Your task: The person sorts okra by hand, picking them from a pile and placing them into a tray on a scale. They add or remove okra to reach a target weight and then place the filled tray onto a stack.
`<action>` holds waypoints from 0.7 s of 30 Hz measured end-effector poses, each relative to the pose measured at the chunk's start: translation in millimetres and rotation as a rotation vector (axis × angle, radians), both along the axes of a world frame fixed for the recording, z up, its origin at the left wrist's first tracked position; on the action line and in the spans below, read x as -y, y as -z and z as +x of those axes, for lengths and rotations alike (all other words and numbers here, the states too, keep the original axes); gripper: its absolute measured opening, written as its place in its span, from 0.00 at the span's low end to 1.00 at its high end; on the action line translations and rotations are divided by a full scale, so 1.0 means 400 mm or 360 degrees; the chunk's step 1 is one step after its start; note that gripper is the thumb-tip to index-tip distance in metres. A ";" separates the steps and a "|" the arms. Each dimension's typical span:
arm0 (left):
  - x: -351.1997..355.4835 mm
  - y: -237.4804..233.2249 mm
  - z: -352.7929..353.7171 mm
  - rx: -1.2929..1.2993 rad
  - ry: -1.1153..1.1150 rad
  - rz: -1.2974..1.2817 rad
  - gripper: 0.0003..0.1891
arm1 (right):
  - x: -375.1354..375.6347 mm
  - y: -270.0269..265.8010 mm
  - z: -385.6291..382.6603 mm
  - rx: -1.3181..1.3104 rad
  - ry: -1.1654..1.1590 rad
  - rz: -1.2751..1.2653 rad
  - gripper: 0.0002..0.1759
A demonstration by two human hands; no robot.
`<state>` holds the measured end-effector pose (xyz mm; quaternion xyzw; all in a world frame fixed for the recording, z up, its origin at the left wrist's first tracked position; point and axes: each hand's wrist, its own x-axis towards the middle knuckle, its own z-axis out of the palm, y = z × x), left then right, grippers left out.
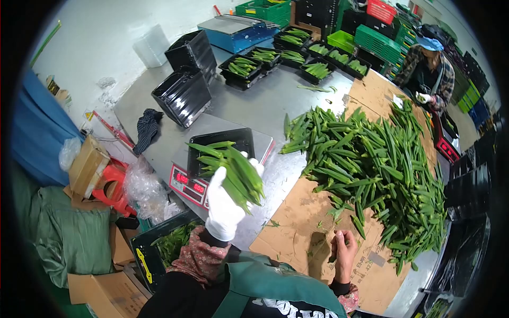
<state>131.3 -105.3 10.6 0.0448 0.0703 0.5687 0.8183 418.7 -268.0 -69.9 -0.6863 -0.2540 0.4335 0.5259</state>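
Note:
My left hand [222, 208], in a white glove, is closed around a bunch of green okra [243, 177]. It holds the bunch over the near right part of a black plastic tray [197, 165], where more okra pods show. That tray sits on a digital scale [269, 149] with lit red figures. My right hand [344, 250] is bare, its fingers curled together above the cardboard [289, 230]; whether anything is in them is hidden. Beyond it lies a large heap of loose okra [366, 159].
Stacked black trays [183, 98] stand behind the scale, beside a dark cloth [147, 130]. Several okra-filled trays [241, 69] line the table's back. Across the heap, a person in a blue hat [430, 43] handles something. A dark crate [142, 254] with greens stands at my left.

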 end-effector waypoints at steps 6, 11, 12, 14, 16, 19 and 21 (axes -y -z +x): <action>-0.049 -0.001 -0.107 -0.0167 -0.0475 -0.0113 0.26 | -0.012 0.000 -0.008 0.0038 -0.0048 -0.0008 0.10; -0.097 0.101 -0.171 -0.0785 -0.0637 0.0164 0.20 | -0.012 -0.003 -0.011 -0.0014 -0.0041 -0.0040 0.12; -0.116 0.181 -0.208 -0.1497 -0.0667 0.0480 0.18 | -0.010 -0.003 -0.010 -0.0028 -0.0050 -0.0036 0.12; -0.123 0.257 -0.245 -0.1974 -0.0698 0.0669 0.16 | -0.015 -0.013 -0.014 -0.0032 -0.0055 -0.0019 0.13; -0.088 0.235 -0.234 -0.1515 -0.0528 0.0499 0.16 | -0.013 -0.029 -0.019 -0.0009 -0.0048 -0.0010 0.13; -0.030 0.062 -0.176 -0.0703 -0.0250 -0.0205 0.21 | -0.009 -0.011 -0.007 0.0012 -0.0038 -0.0009 0.13; 0.006 -0.084 -0.148 -0.0402 -0.0310 -0.0607 0.25 | -0.012 -0.023 -0.010 -0.0018 -0.0047 -0.0027 0.12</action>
